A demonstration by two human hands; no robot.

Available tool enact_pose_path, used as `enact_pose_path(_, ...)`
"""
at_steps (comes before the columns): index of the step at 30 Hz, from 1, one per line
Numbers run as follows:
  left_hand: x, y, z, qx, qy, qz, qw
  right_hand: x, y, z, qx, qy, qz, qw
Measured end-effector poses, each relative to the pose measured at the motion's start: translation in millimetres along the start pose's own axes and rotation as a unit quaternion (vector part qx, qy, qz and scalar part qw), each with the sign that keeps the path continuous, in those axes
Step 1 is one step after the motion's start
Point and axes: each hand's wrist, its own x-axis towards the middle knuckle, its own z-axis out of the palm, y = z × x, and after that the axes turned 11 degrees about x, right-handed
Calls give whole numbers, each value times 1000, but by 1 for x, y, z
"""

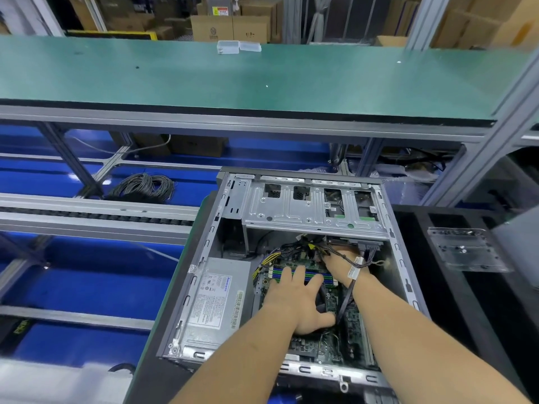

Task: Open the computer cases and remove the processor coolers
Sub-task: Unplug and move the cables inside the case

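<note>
The computer case (291,272) lies open on its side at the near edge of the counter (163,354). The label on its silver power supply (215,301) carries dense print and a blue logo, too blurred to read; so is the tag on the cable bundle (354,268). The left hand (294,301) rests over the motherboard (332,345) with fingers spread wide across the green and blue memory slots (280,272), thumb out. The right hand (344,260) reaches deeper among the cables, its fingers hidden, so its grip cannot be told. The cooler is not clearly visible beneath the hands.
</note>
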Motion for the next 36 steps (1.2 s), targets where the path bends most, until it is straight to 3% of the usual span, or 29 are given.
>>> enact_pose_path(2,-2,1,-1,1,-1,-3,1000,-2,2,3,-129,-2,-97,987)
enact_pose_path(6,-3,2,-4,-1,-11,-8,1000,8,11,18,-152,7,-118,981)
enact_pose_path(7,-2,2,-4,-2,-12,-8,1000,6,12,18,-97,13,-114,989)
enact_pose_path(8,-2,2,-4,-5,-13,-8,1000,3,11,19,40,19,-99,994)
enact_pose_path(9,-2,2,-4,-7,-13,-8,1000,3,6,22,217,31,-20,975)
enact_pose_path(10,-2,2,-5,-5,-14,-6,1000,5,2,17,320,34,36,946)
enact_pose_path(13,-3,3,-5,-4,-15,-5,1000,3,-2,11,203,-19,3,979)
enact_pose_path(17,-4,3,-6,-3,-20,-7,1000,-6,-3,5,161,-5,4,987)
enact_pose_path(23,-4,3,-7,4,-21,-4,1000,-14,-6,2,124,17,2,992)
enact_pose_path(27,-3,2,-6,4,-23,-3,1000,-17,-6,1,176,30,28,983)
enact_pose_path(30,-2,1,-8,-2,-27,-1,1000,-22,-8,2,218,32,-11,975)
enact_pose_path(33,-3,2,-7,4,-26,1,1000,-20,-2,-1,164,31,-46,985)
enact_pose_path(36,-3,2,-6,7,-25,-1,1000,-27,-5,-4,142,42,-8,989)
